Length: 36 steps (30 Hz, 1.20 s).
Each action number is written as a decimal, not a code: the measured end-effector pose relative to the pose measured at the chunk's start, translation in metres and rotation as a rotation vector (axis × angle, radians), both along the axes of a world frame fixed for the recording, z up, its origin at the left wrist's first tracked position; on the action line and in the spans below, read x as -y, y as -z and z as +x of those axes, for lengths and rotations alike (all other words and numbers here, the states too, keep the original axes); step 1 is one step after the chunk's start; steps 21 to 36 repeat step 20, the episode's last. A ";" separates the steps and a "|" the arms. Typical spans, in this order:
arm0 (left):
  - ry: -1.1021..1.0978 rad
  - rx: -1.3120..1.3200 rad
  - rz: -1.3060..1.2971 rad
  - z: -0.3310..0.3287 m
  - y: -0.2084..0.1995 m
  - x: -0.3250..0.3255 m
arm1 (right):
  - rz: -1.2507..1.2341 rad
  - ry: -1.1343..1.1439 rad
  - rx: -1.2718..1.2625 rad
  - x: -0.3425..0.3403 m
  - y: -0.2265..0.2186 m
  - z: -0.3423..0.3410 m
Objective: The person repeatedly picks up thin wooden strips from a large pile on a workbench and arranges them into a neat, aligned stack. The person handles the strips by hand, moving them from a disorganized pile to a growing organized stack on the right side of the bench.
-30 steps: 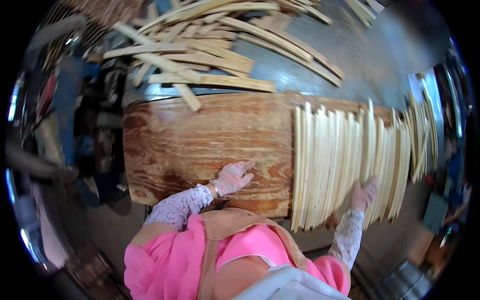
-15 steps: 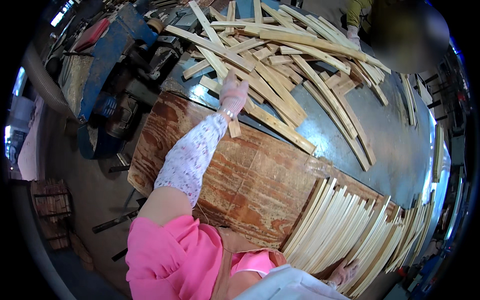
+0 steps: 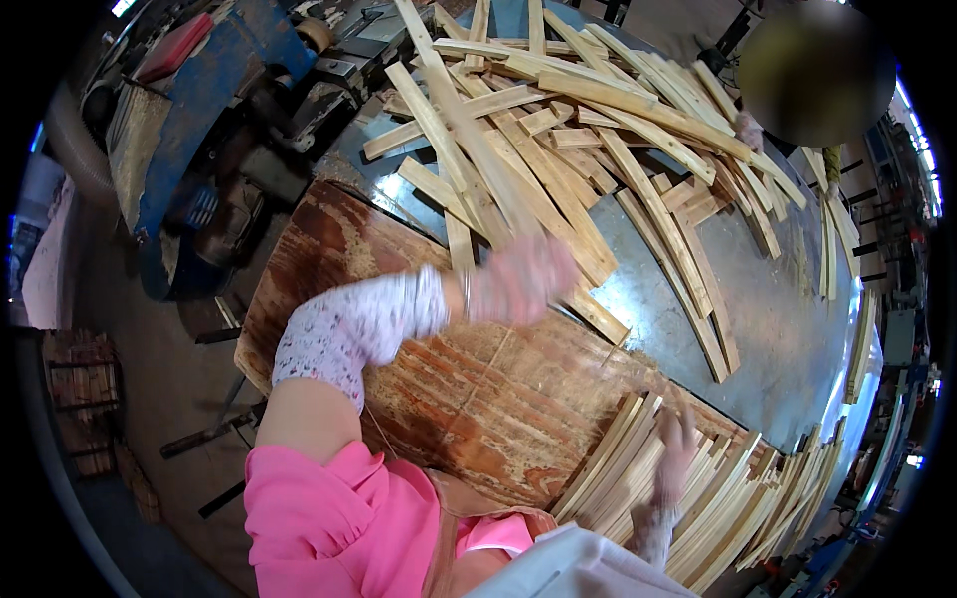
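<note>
My left hand (image 3: pixel 523 279), in a light work glove and smeared by motion, is closed on the lower end of a wooden slat (image 3: pixel 474 140). The blurred slat slants up and left across a loose heap of pale wooden strips (image 3: pixel 588 169) on a grey metal table. My right hand (image 3: pixel 678 439) is raised over the near end of a row of slats (image 3: pixel 618 488) set side by side at my right. Its fingers point up and look stretched out, with nothing visible in them.
A worn plywood board (image 3: pixel 439 389) lies in front of me, beside the metal table (image 3: pixel 778 329). A blue machine (image 3: pixel 199 130) stands at the left. Across the table, a co-worker's gloved hand (image 3: pixel 748 130) is at the heap's far right edge.
My left hand has come back from the heap toward the right, bringing a slat with it. My right hand has risen from low on the slat row to its upper end.
</note>
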<state>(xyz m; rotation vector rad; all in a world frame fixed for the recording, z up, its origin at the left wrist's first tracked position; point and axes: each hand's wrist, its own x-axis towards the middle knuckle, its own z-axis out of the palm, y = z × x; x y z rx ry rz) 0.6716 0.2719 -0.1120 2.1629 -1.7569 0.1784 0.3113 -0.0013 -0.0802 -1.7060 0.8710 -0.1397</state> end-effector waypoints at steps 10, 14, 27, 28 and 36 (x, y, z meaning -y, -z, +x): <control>-0.159 -0.432 0.139 -0.056 -0.058 -0.040 | 0.439 -0.194 -0.101 -0.189 0.042 0.129; -1.069 -0.296 0.013 0.071 0.035 -0.035 | -0.161 0.003 -0.302 -0.224 0.037 0.022; -1.367 -0.606 0.067 0.108 0.075 -0.034 | -0.995 0.014 -0.497 -0.251 0.080 -0.103; -1.367 -0.606 0.067 0.108 0.075 -0.034 | -0.995 0.014 -0.497 -0.251 0.080 -0.103; -1.367 -0.606 0.067 0.108 0.075 -0.034 | -0.995 0.014 -0.497 -0.251 0.080 -0.103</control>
